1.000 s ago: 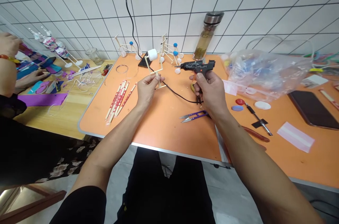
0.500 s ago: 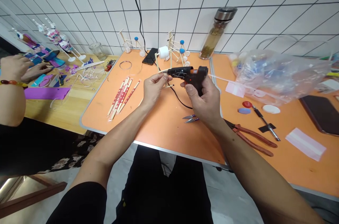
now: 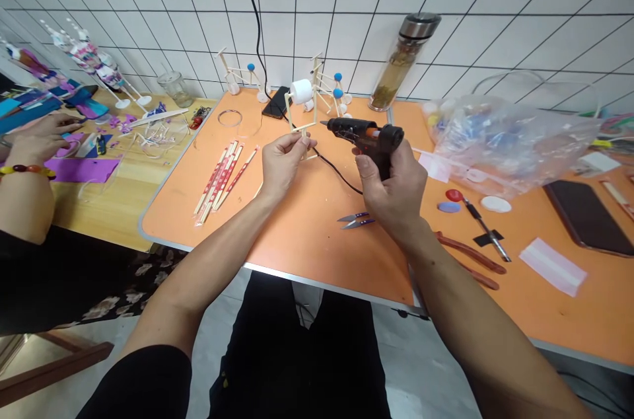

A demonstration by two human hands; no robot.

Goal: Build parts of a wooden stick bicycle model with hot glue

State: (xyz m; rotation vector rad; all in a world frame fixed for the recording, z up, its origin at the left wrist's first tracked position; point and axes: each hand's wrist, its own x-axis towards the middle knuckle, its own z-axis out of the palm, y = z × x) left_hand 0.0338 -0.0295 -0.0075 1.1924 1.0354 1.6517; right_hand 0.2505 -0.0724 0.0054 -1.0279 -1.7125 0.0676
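My left hand (image 3: 282, 161) pinches the base of a small wooden stick frame (image 3: 300, 116) with a white roll on top, holding it upright over the orange table (image 3: 307, 234). My right hand (image 3: 391, 191) grips a black hot glue gun (image 3: 366, 135); its nozzle points left, a short gap from the frame. The gun's black cord (image 3: 337, 174) runs across the table and up the tiled wall. Small purple snips (image 3: 355, 220) lie on the table just below my right hand.
Wrapped chopsticks (image 3: 222, 174) lie left of my hands. Finished stick models (image 3: 327, 88), a phone (image 3: 276, 103) and a glass bottle (image 3: 403, 62) stand at the back. Red pliers (image 3: 470, 257), bottle caps, a plastic bag (image 3: 500, 141) and another phone (image 3: 584, 211) are at right. Another person's hands (image 3: 39, 138) work at the left table.
My right hand lifted the glue gun off the table and brought it up toward the frame; it has now drawn slightly right. My left hand keeps holding the frame.
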